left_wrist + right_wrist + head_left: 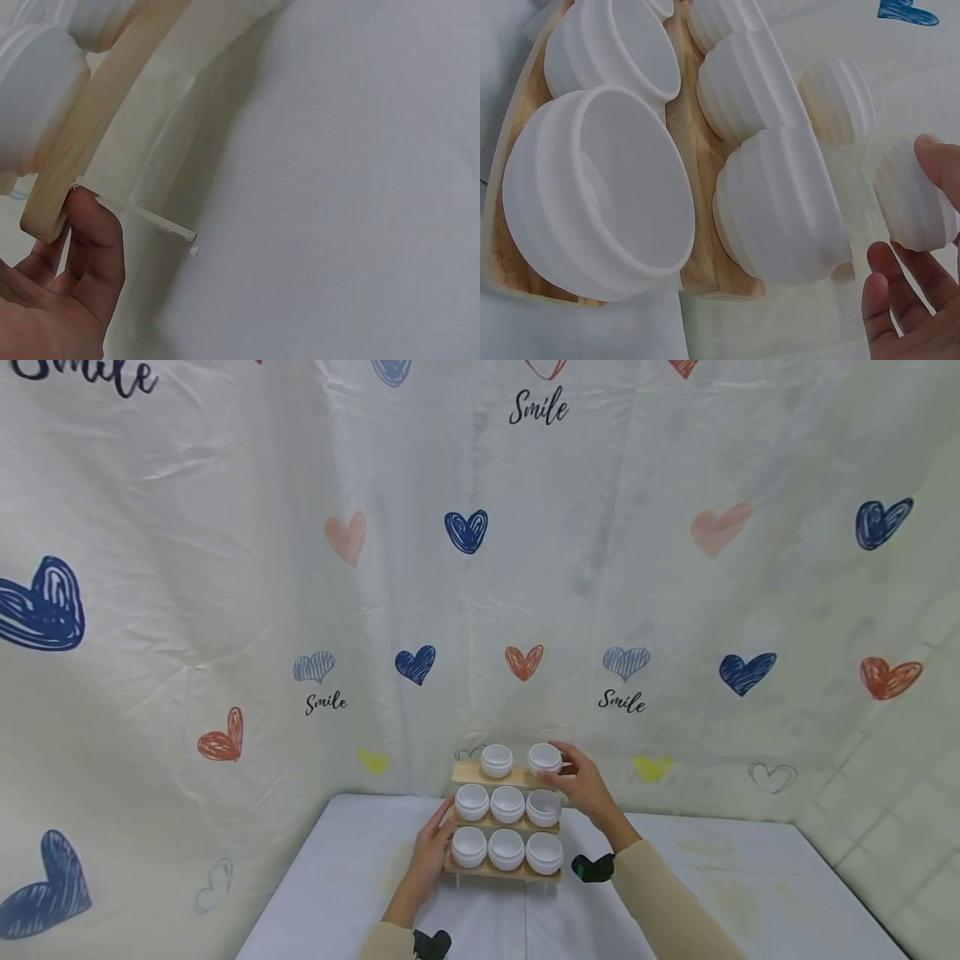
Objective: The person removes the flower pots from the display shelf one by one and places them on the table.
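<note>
While the left hand [431, 843] steadies the stand [513, 875], the right hand [588, 787] holds a white bowl [544, 758] at the right end of the top tier [467, 772]. The bowl is round and plain, with a wide open mouth, a smooth rim and a stepped ridge around its wall; whether its base rests on the tier, I cannot tell. The right fingers are clamped on it, thumb on one side, fingertips on the other. The left fingers are curled around the left end of the bottom tier [480, 870], the thumb by a clear leg [146, 217].

There are eight matching bowls: two on or at the top tier, three along the middle tier [491, 823] and three along the bottom. The second upper bowl [497, 762] stands near the middle of its tier, apart from the held one.

One stand carries them, its three tiers pale wood with visible grain. It stands near the back edge of the white-covered surface [712, 877], closer to the back left corner than to the back right. Behind hangs one pale backdrop [540, 593] printed with hearts and four "Smile" words. Two beige sleeves [660, 893] show.
</note>
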`<state>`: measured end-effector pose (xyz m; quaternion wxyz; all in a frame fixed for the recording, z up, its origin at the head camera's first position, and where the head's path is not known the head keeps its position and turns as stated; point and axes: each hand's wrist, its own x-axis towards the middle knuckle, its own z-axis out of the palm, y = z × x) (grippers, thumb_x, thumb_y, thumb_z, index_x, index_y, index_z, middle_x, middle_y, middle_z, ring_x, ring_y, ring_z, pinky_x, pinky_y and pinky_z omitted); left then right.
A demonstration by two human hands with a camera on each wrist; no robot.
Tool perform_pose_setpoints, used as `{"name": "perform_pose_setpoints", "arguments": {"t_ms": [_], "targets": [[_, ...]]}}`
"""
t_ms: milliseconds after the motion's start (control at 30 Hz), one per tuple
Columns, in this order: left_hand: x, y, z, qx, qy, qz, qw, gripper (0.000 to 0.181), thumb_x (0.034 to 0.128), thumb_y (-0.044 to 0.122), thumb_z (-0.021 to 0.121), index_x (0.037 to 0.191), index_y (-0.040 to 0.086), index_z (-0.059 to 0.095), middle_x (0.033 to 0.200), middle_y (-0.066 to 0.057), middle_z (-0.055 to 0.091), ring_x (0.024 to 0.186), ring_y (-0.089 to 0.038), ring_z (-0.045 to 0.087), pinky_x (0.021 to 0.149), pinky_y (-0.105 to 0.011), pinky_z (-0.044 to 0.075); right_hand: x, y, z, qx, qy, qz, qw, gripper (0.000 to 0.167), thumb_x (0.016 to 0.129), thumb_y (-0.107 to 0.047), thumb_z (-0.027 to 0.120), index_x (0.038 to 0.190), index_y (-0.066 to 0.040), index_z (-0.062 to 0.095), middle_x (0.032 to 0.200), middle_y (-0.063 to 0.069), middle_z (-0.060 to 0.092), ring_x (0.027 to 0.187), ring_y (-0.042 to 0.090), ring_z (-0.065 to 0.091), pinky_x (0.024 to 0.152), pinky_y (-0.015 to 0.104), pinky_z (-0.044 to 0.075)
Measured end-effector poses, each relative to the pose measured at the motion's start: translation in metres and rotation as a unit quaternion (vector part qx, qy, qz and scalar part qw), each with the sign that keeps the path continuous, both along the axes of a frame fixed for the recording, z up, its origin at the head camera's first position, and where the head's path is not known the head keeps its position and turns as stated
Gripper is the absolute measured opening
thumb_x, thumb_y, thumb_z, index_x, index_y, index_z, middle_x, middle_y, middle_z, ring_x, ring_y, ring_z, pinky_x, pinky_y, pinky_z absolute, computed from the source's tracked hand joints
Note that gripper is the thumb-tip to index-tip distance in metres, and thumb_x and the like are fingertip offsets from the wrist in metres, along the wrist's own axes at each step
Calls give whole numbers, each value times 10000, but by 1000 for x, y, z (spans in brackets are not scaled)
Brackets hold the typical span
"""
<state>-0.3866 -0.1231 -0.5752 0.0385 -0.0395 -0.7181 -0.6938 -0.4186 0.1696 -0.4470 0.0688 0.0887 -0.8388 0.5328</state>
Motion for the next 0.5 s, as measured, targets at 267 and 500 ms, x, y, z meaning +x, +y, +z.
{"name": "perform_pose_setpoints", "arguments": {"t_ms": [267, 500], "targets": [[-2, 2, -1, -42, -20, 55, 10000, 580, 1048, 460, 529, 1582, 275, 400, 1649, -80, 389, 1449, -348, 443, 1211, -621, 339, 0, 9, -2, -118, 94, 103, 9998, 691, 926, -274, 778, 1525, -128, 467, 1413, 199, 590, 1133, 288, 603, 821, 268, 536], [-1, 1, 0, -83, -7, 54, 10000, 598, 1038, 491, 532, 1582, 280, 401, 1659, -74, 371, 1498, -376, 385, 1224, -651, 291, 6, 13, 0, -80, 159, 75, 9998, 706, 918, -290, 786, 1524, -120, 466, 1400, 206, 599, 1120, 281, 605, 829, 265, 532]]}}
